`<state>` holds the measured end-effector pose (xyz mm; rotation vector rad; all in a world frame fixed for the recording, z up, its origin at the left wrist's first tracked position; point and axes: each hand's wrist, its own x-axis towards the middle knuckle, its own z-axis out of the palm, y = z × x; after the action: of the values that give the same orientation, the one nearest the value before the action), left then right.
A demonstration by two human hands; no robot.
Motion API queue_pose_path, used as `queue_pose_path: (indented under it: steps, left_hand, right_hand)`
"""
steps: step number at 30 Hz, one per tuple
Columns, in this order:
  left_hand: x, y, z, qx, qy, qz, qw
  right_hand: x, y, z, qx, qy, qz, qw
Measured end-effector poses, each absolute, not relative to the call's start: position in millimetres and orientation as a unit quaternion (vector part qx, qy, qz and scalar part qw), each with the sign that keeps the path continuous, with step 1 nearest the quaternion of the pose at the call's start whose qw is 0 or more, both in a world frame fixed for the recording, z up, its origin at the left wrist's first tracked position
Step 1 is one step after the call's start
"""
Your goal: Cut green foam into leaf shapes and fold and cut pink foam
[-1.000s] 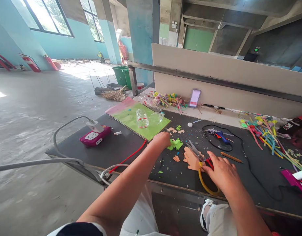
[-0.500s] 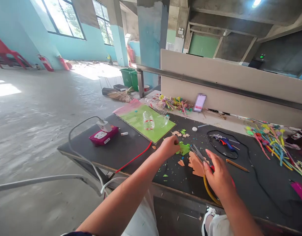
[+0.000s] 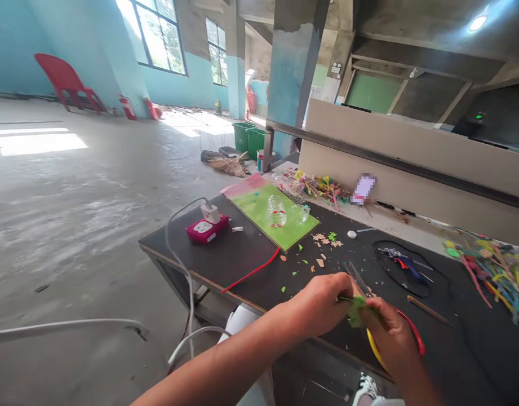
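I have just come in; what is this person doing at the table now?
The person's left hand pinches a green piece at the near side of the dark table. The right hand touches it too, while also holding the scissors. Small star-like cut-outs lie further back, near the green sheet.

The right hand point(image 3: 393, 334) partly hides the scissors point(image 3: 359, 280); the shoe point(image 3: 367, 389) is cropped.

We see bright daylight through the windows point(image 3: 160, 39), glare patches on the floor point(image 3: 43, 143), a haloed ceiling lamp point(image 3: 478, 23) and a pixelated rectangle point(image 3: 363, 189).
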<state>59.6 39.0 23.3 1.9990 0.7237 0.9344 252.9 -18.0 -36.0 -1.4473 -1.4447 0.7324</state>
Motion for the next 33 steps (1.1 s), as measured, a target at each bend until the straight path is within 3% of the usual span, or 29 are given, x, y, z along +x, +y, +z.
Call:
queue_pose_path:
  steps: [4, 7, 10, 23, 33]
  left_hand:
    - [61.0, 28.5, 0.8, 0.63, 0.328, 0.442, 0.548]
    - [58.4, 21.4, -12.8, 0.529, 0.274, 0.43, 0.678]
    - [54.5, 14.9, -13.2, 0.455, 0.259, 0.421, 0.741]
    - [51.0, 8.2, -14.8, 0.423, 0.305, 0.43, 0.737]
    - [46.6, 9.5, -22.6, 0.463, 0.332, 0.365, 0.737]
  right_hand:
    - [242.5, -26.5, -24.1, -0.561, -0.58, 0.341, 0.483]
    - [235.9, -32.3, -18.2, -0.573, -0.592, 0.315, 0.47]
    - [233.7, -35.7, -19.2, -0.572, -0.611, 0.307, 0.454]
    - [226.9, -36.6, -19.3, -0.566, -0.67, 0.258, 0.406]
    - [217.5, -38.9, -11.2, -0.585, -0.602, 0.376, 0.393]
